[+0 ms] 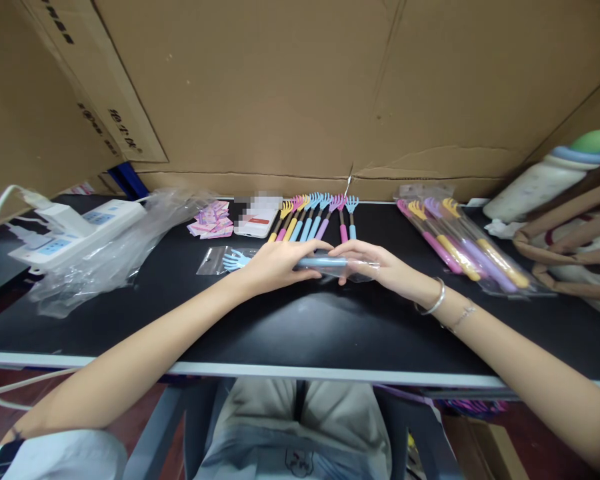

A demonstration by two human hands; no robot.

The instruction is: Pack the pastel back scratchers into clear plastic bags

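Note:
A blue back scratcher (325, 263) lies crosswise on the black table (290, 327) inside a clear plastic sleeve (211, 261), its claw end to the left. My left hand (276, 263) rests flat over its middle, fingers stretched along the handle. My right hand (375, 264) pinches the sleeve's right end around the handle. A silver bangle circles my right wrist.
A row of several loose coloured back scratchers (314, 217) lies behind my hands. Bagged scratchers (460, 247) sit at right, near a bottle (545, 180) and a strapped bag (575, 247). At left lie a power strip (75, 230), crumpled plastic bags (110, 257), pink labels (213, 220) and a phone (257, 220). Cardboard walls stand behind.

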